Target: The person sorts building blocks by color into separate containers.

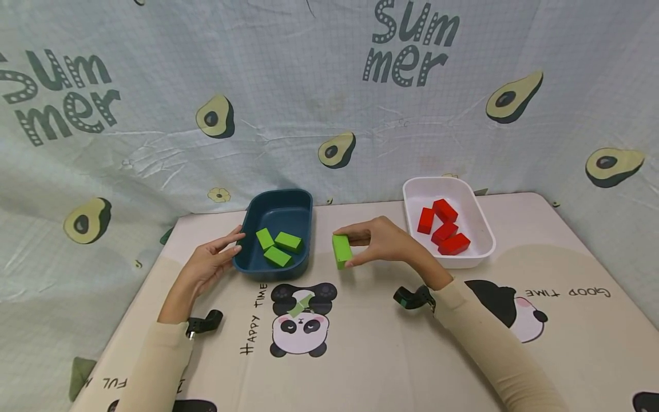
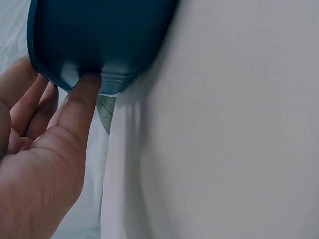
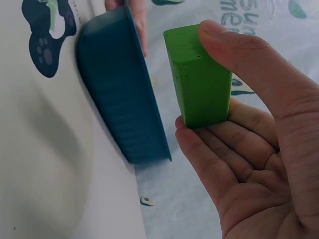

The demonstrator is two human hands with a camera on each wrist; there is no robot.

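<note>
In the head view my right hand (image 1: 383,240) pinches a green block (image 1: 341,252) between thumb and fingers, just right of a dark blue tub (image 1: 276,274). The right wrist view shows that block (image 3: 202,82) upright in the grip, thumb on its top end and fingertips at its lower end. Inside the tub lie 3 green blocks (image 1: 288,241). My left hand (image 1: 208,263) touches the tub's left side with extended fingers. In the left wrist view the thumb lies against the tub's outer wall (image 2: 114,40) and the index finger meets its rim.
A white tub (image 1: 481,252) with several red blocks (image 1: 455,244) stands to the right, beyond my right wrist. The table (image 1: 370,349) wears a printed panda cover. Behind it hangs a cloth (image 1: 278,74) with avocado prints, close to both tubs.
</note>
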